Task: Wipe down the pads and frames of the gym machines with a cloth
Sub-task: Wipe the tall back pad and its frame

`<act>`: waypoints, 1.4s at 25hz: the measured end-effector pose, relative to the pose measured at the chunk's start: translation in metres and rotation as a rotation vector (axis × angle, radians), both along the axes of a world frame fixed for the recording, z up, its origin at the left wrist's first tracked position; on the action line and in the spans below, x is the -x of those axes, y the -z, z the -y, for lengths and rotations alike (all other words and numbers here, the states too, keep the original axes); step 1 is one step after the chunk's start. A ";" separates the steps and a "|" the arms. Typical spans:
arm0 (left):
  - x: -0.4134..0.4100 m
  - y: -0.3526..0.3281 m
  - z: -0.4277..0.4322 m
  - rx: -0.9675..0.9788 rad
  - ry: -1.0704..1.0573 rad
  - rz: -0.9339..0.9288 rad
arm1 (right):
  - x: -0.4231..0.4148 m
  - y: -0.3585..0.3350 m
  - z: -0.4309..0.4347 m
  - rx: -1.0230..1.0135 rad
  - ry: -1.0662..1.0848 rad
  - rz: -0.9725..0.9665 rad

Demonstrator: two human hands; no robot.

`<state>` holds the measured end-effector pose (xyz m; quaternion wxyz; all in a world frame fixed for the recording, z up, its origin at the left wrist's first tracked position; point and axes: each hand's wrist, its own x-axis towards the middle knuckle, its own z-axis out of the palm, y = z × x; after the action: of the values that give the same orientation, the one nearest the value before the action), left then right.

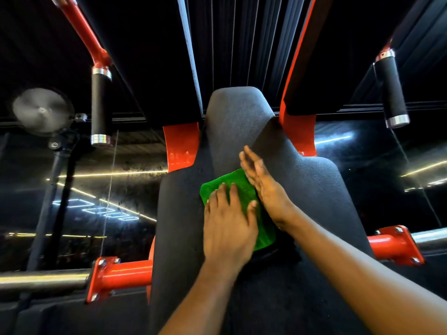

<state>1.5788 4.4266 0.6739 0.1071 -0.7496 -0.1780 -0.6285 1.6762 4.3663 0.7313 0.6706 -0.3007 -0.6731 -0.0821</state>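
Note:
A green cloth (239, 187) lies flat on the dark grey back pad (183, 209) of a gym machine with a red frame (298, 131). My left hand (228, 226) presses on the cloth's lower left part with straight fingers. My right hand (262, 184) lies along the cloth's right edge, its fingers stretched up onto the pad. Part of the cloth is hidden under both hands.
Two black foam handles with chrome caps hang at the left (101, 107) and the right (393, 90) of the pad. Red brackets with steel bars stick out at the lower left (116, 274) and right (396, 245). A fan (41, 110) stands at the left.

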 end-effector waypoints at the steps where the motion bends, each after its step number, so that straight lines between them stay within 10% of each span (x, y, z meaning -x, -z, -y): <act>1: -0.014 0.003 0.006 0.050 -0.092 -0.031 | -0.005 0.001 0.003 -0.099 0.111 -0.040; 8: -0.035 0.002 -0.019 -0.056 -0.202 0.092 | -0.074 0.013 -0.006 -0.262 1.187 0.181; 20: 0.040 -0.115 -0.081 -0.107 -0.543 0.142 | -0.072 0.014 -0.010 -0.270 1.291 0.193; 35: 0.046 -0.080 -0.105 0.004 -0.256 -0.059 | -0.071 0.015 -0.012 -0.264 1.378 0.208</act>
<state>1.5328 4.5317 0.7540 0.1901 -0.7392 -0.2701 -0.5870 1.7471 4.3781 0.7160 0.4292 -0.5651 -0.3744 -0.5969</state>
